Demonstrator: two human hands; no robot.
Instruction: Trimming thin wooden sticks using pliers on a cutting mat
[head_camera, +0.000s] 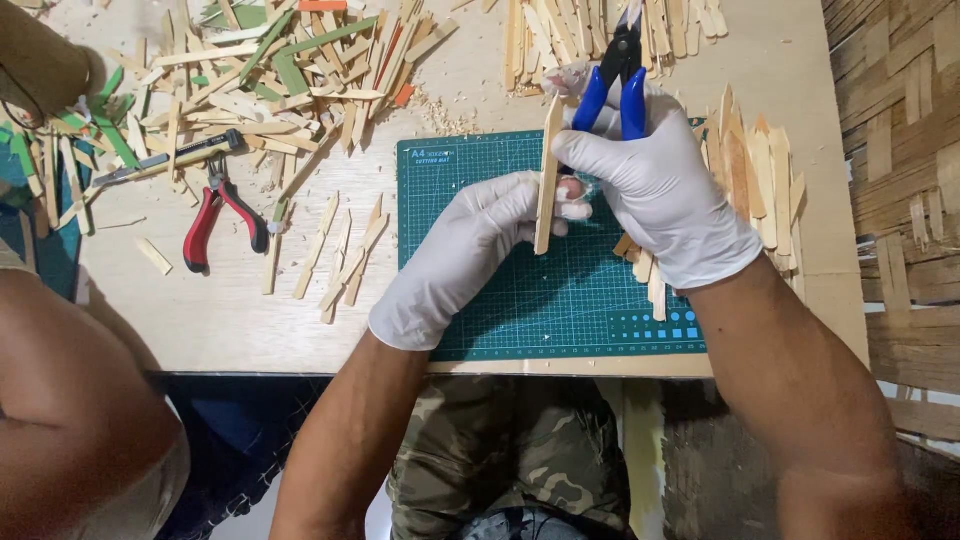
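Note:
Both of my hands wear white gloves above a green cutting mat (520, 300). My left hand (470, 245) pinches a long flat wooden stick (547, 175) near its lower end and holds it upright over the mat. My right hand (655, 185) grips blue-handled cutters (615, 85), whose jaws point away from me at the stick's upper end.
Red-handled pliers (220, 215) and a utility knife (165, 160) lie left of the mat among several cut sticks (340, 255). Heaps of plain and green sticks (290, 70) fill the back; more sticks (760, 170) lie at the right. Another person's arm (70, 400) is at lower left.

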